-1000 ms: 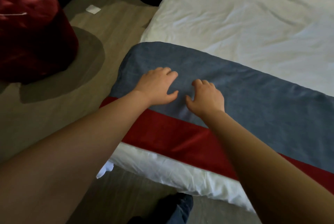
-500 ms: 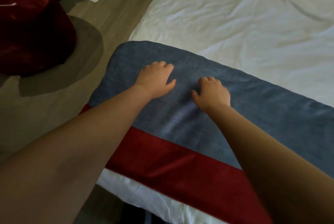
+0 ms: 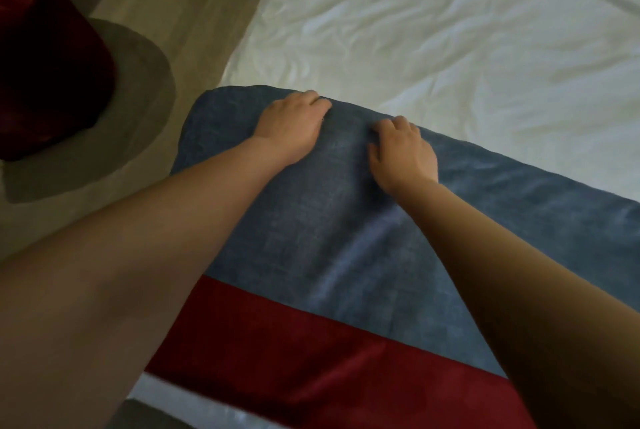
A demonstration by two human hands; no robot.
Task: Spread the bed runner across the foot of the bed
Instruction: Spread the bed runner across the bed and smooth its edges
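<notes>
left hand [image 3: 291, 127] and right hand [image 3: 403, 149] sit side by side, fingers curled gripping the far edge of the bed runner [image 3: 346, 241], which stretches off rightward across the bed [image 3: 433, 30] foot, left hand nearer its end.

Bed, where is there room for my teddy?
The white sheet beyond the runner is bare all the way across. Crowded: the runner's far edge, where the left hand and right hand grip it close together.
</notes>
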